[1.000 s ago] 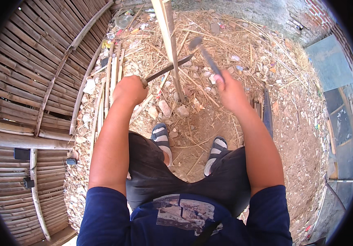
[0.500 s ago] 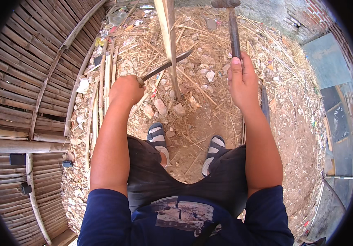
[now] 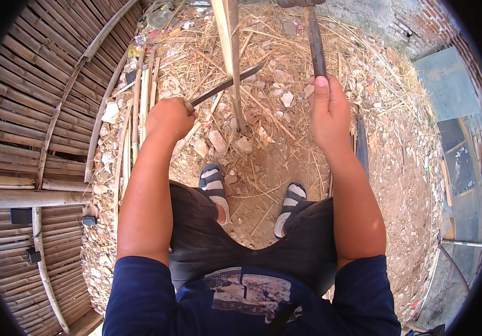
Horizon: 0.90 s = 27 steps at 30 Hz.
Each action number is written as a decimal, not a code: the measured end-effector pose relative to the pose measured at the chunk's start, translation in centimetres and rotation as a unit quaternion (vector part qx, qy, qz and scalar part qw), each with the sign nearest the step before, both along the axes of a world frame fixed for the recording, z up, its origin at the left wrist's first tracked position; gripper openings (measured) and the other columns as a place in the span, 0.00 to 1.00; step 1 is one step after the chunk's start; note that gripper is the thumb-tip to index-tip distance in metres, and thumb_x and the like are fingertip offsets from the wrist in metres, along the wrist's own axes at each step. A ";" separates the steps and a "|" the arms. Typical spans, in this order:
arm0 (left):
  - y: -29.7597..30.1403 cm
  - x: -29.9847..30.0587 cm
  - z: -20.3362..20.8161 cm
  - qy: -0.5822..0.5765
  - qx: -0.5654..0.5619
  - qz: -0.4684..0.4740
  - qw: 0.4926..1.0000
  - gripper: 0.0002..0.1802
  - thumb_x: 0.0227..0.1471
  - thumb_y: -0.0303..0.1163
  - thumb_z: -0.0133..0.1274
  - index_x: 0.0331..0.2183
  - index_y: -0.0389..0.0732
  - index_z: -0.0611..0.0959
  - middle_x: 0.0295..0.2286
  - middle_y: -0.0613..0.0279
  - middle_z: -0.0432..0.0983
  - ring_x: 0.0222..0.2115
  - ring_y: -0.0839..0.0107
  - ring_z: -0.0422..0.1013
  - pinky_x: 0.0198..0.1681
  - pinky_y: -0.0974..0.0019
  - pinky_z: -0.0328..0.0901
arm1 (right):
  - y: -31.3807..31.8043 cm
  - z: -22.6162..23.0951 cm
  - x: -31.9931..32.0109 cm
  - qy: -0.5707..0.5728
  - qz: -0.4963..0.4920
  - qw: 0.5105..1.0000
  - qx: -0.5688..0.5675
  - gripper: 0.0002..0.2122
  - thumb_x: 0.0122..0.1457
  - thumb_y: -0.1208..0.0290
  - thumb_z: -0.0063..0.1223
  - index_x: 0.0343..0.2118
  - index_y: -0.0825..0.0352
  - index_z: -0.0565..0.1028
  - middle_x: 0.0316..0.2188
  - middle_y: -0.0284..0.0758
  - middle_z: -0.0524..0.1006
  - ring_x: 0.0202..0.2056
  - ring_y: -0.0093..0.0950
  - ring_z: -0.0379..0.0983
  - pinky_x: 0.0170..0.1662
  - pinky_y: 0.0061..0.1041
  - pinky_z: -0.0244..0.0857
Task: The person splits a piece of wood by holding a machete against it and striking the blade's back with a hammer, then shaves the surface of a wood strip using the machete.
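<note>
My left hand is closed round the handle of a machete, its dark blade pointing away to the right. The blade crosses an upright split wooden or bamboo pole, which shows a pale split face; how deep the steel sits in it, I cannot tell. My right hand grips a hammer by its dark handle, thumb lying along the shaft. The hammer's head is raised at the top edge, to the right of the pole and apart from it, and is partly cut off.
Stones, straw and litter cover the dirt ground round my sandalled feet. Long strips lie beside a bamboo slat wall on the left. A weathered wall stands at the back, with flat panels leaning at the right.
The hammer's head has shifted slightly left and up. My left hand and the machete handle have moved a little left and up; the blade still crosses the pole.
</note>
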<state>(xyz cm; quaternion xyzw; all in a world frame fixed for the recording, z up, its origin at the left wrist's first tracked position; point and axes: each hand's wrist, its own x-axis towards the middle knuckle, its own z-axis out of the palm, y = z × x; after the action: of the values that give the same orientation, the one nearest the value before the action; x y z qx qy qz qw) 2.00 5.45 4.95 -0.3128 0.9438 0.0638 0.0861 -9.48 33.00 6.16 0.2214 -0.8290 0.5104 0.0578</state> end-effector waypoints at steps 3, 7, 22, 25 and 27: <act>0.0 -0.2 -0.2 0.004 -0.011 0.010 1.000 0.18 0.54 0.50 0.61 0.39 0.48 0.88 0.38 0.53 0.84 0.41 0.55 0.80 0.45 0.55 0.74 | -0.8 -4.7 -0.6 -0.029 0.050 0.976 0.211 0.21 0.72 0.52 0.39 0.40 0.69 0.74 0.21 0.44 0.75 0.25 0.39 0.74 0.32 0.41 0.66; 0.9 0.0 0.0 0.026 -0.001 -0.011 1.000 0.19 0.54 0.50 0.62 0.36 0.43 0.87 0.35 0.51 0.84 0.39 0.52 0.79 0.44 0.52 0.72 | -1.1 -6.2 -1.1 -0.083 0.075 0.960 0.257 0.22 0.72 0.50 0.40 0.39 0.70 0.74 0.24 0.47 0.76 0.26 0.44 0.74 0.34 0.45 0.65; 0.8 -0.7 -1.0 0.032 0.013 -0.013 0.999 0.18 0.54 0.48 0.62 0.35 0.43 0.88 0.34 0.51 0.83 0.39 0.52 0.79 0.44 0.51 0.72 | 0.3 -4.9 -0.1 -0.032 0.051 0.967 0.246 0.20 0.72 0.54 0.40 0.36 0.70 0.73 0.22 0.46 0.74 0.24 0.45 0.73 0.31 0.41 0.65; 0.6 -0.3 -0.7 0.029 0.021 -0.017 0.999 0.17 0.54 0.48 0.62 0.35 0.43 0.88 0.34 0.51 0.83 0.39 0.52 0.79 0.44 0.51 0.72 | 0.0 -3.2 0.4 -0.097 0.065 0.973 0.200 0.20 0.72 0.54 0.41 0.36 0.70 0.73 0.23 0.46 0.75 0.26 0.44 0.73 0.31 0.40 0.65; 0.7 0.0 -0.5 0.015 0.013 -0.003 1.000 0.14 0.54 0.47 0.62 0.38 0.50 0.89 0.37 0.54 0.84 0.41 0.55 0.79 0.45 0.54 0.74 | 0.6 -1.5 0.4 -0.068 0.050 0.984 0.158 0.20 0.72 0.54 0.41 0.35 0.70 0.73 0.24 0.45 0.75 0.27 0.43 0.73 0.31 0.40 0.65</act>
<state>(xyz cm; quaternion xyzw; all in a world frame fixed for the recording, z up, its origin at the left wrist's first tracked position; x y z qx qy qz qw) 2.01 6.19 4.49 -0.3075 0.9451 0.0805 0.0760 -9.09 33.57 4.70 0.2340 -0.8891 0.3888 -0.0597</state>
